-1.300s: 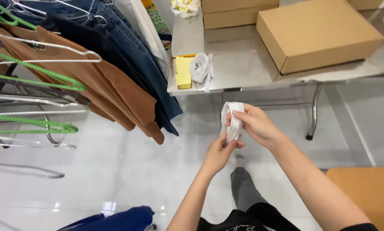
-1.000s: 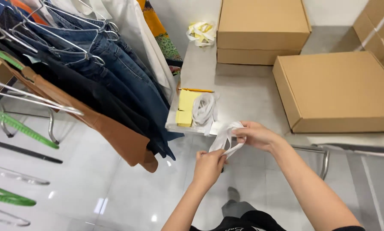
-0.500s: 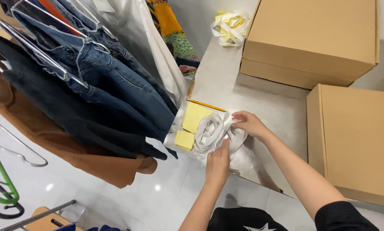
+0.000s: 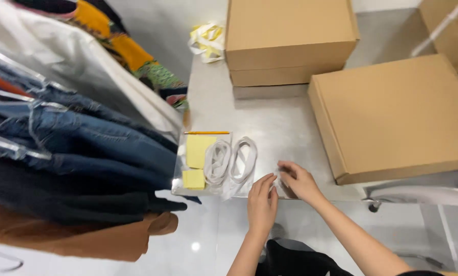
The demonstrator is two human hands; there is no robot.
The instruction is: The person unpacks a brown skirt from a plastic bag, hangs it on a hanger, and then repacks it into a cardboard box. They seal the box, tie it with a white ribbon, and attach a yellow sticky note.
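Note:
Two white looped bands [image 4: 232, 161] lie side by side on the steel table [image 4: 270, 122], inside what looks like a clear plastic bag. My left hand [image 4: 262, 197] rests at the table's front edge just right of them, fingers straight and holding nothing. My right hand [image 4: 298, 180] is beside it, its bent fingertips pressing down on the tabletop, where a faint clear film shows. Left of the bands are yellow note pads [image 4: 197, 151] and an orange pencil [image 4: 206, 133].
A large flat cardboard box [image 4: 397, 112] fills the table's right side, and stacked boxes [image 4: 287, 38] stand behind. A yellow-white tape bundle [image 4: 207, 41] lies at the back. Hanging jeans and other garments [image 4: 81, 148] crowd the left, close to the table corner.
The white bundle that both hands held in the air now lies on the table. Both hands have come off it and moved right to the table's front edge. The view has closed in.

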